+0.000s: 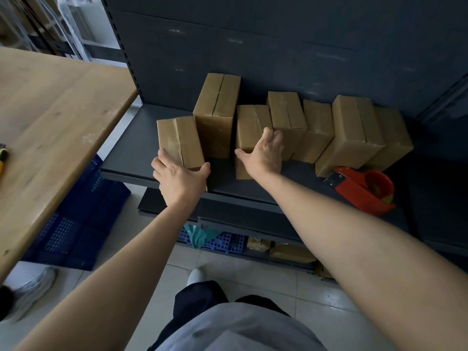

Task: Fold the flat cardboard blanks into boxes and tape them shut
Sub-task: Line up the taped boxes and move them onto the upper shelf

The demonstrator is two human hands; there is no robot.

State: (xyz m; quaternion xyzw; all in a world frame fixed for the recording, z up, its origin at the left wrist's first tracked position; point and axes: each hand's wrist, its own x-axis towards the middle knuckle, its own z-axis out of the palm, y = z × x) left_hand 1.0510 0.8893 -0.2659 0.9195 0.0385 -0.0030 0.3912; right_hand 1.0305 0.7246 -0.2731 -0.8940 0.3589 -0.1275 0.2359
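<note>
Stock: seven taped brown cardboard boxes on dark grey metal shelf | Hands: left hand grips leftmost small box; right hand grips middle box | red tape dispenser idle | Progress: seemingly finished; flat blanks unseen.

Matt brown cardboard boxes on a dark matt metal shelf.

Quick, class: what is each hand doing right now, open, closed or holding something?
Left hand: grips the leftmost box at its near end.
Right hand: grips the third box from the left from above.
</note>
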